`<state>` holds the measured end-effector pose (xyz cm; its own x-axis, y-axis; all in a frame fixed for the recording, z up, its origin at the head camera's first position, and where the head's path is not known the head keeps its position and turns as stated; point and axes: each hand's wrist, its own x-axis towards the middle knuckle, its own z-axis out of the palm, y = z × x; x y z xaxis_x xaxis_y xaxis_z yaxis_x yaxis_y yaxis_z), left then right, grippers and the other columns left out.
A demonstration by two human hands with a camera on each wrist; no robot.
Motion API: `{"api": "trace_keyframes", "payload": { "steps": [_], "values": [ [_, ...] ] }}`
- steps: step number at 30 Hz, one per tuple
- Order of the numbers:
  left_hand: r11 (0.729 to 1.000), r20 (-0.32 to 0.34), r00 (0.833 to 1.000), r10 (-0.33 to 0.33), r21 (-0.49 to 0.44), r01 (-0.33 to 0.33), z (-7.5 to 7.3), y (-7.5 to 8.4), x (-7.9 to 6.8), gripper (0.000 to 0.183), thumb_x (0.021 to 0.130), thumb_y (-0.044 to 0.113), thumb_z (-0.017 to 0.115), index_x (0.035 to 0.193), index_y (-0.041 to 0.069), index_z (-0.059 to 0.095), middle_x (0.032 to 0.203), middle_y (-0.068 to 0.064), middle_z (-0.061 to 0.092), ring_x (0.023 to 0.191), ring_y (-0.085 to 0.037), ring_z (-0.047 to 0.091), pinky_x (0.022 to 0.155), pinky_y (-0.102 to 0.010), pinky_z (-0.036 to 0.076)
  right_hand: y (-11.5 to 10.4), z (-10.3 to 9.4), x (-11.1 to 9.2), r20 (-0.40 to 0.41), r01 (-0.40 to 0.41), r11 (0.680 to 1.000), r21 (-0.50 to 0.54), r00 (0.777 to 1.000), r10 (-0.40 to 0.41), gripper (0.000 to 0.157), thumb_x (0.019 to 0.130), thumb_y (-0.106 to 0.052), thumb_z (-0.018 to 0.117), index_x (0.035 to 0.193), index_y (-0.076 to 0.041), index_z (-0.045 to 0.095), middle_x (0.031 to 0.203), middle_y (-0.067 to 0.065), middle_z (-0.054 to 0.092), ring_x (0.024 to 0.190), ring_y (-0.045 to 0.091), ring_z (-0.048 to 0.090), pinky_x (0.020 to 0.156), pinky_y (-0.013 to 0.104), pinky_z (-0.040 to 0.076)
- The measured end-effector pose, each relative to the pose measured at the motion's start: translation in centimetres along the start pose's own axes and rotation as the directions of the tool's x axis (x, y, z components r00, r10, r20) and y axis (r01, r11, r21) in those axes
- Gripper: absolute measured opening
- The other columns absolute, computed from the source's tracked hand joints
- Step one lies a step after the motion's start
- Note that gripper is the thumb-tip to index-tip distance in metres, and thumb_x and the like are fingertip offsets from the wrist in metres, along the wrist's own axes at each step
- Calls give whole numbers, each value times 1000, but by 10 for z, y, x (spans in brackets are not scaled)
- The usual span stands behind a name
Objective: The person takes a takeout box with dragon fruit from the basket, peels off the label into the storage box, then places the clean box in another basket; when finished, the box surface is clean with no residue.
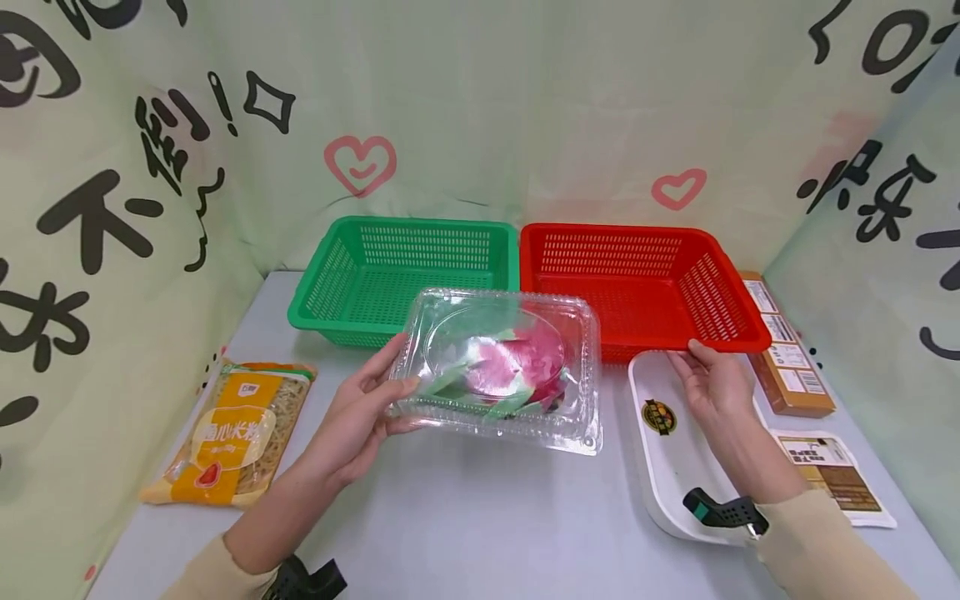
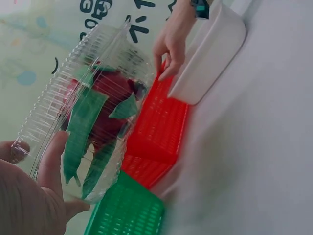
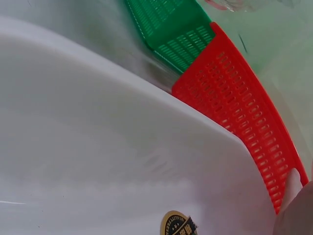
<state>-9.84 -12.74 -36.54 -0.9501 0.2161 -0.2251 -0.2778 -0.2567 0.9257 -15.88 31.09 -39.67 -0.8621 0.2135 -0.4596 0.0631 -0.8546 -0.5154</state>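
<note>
My left hand point(image 1: 367, 408) grips the left end of a clear plastic clamshell box point(image 1: 577, 433), holding it up over the table in front of the baskets. Through the lid shows a pink dragon fruit point(image 1: 528, 367) with green scales. In the left wrist view the thumb presses the near side of the box. My right hand point(image 1: 712, 387) pinches the front rim of the red basket point(image 1: 637, 304), above the white tub point(image 1: 675, 467). From the right wrist view, a finger point(image 3: 292, 188) lies against the basket's wall.
To the left of the red basket stands a green basket point(image 1: 337, 287). A yellow and clear bag of grain-like food point(image 1: 232, 433) lies on the left side of the table point(image 1: 487, 525). At the right are a brown box point(image 1: 795, 375) and a white-and-brown packet point(image 1: 840, 475). Printed curtains enclose the table.
</note>
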Motion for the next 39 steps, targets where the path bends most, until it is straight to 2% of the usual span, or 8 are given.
{"api": "trace_keyframes", "payload": {
  "steps": [9, 16, 18, 22, 27, 36, 39],
  "values": [
    [995, -29, 998, 58, -77, -60, 16, 22, 43, 71, 97, 4, 57, 157, 27, 28, 164, 9, 23, 136, -23, 49, 81, -34, 61, 1, 2, -2, -1, 29, 999, -42, 1000, -29, 69, 86, -5, 73, 137, -37, 40, 147, -11, 43, 139, 16, 47, 99, 37, 55],
    [985, -13, 996, 92, -145, -93, 41, 27, 84, 71, 98, 5, 58, 158, 26, 28, 164, 12, 24, 150, -16, 29, 80, -33, 62, 1, 1, -2, 3, 26, 999, -34, 1000, -26, 67, 86, -5, 73, 136, -37, 42, 146, -11, 45, 138, 16, 49, 99, 36, 55],
    [982, -10, 995, 96, -165, -96, 50, 25, 95, 70, 98, 5, 58, 158, 26, 27, 165, 13, 24, 149, -17, 31, 79, -33, 62, 1, 1, -2, -3, 32, 998, -45, 999, -33, 66, 86, -6, 73, 137, -37, 42, 145, -11, 46, 137, 16, 50, 100, 36, 54],
    [977, -30, 995, 99, -186, -103, 69, 21, 117, 70, 97, 4, 58, 157, 24, 30, 165, 10, 23, 143, -19, 42, 74, -32, 63, 1, 1, -2, -4, 44, 997, -66, 999, -45, 68, 86, -6, 73, 138, -35, 42, 145, -10, 47, 136, 16, 50, 103, 36, 51],
    [974, -64, 993, 95, -199, -106, 95, 16, 140, 71, 95, 3, 61, 156, 23, 33, 164, 7, 29, 136, -24, 51, 68, -29, 62, 1, 1, -3, 8, 37, 997, -65, 999, -37, 69, 88, -5, 72, 140, -34, 38, 148, -10, 43, 139, 17, 47, 105, 36, 50],
    [983, -98, 992, 76, -158, -91, 143, 12, 176, 69, 94, 11, 65, 155, 27, 36, 160, 5, 35, 125, -20, 58, 80, -35, 62, 0, -1, -3, 15, 46, 997, -67, 999, -45, 68, 87, -6, 72, 140, -33, 40, 149, -10, 43, 138, 17, 49, 103, 37, 51],
    [985, -96, 993, 61, -156, -76, 155, 8, 185, 68, 95, 13, 65, 155, 28, 36, 160, 3, 37, 128, -19, 56, 82, -37, 61, 0, 0, -2, 9, 45, 997, -64, 999, -44, 69, 87, -6, 72, 141, -33, 39, 149, -10, 42, 139, 17, 47, 104, 37, 50]
  ]
}}
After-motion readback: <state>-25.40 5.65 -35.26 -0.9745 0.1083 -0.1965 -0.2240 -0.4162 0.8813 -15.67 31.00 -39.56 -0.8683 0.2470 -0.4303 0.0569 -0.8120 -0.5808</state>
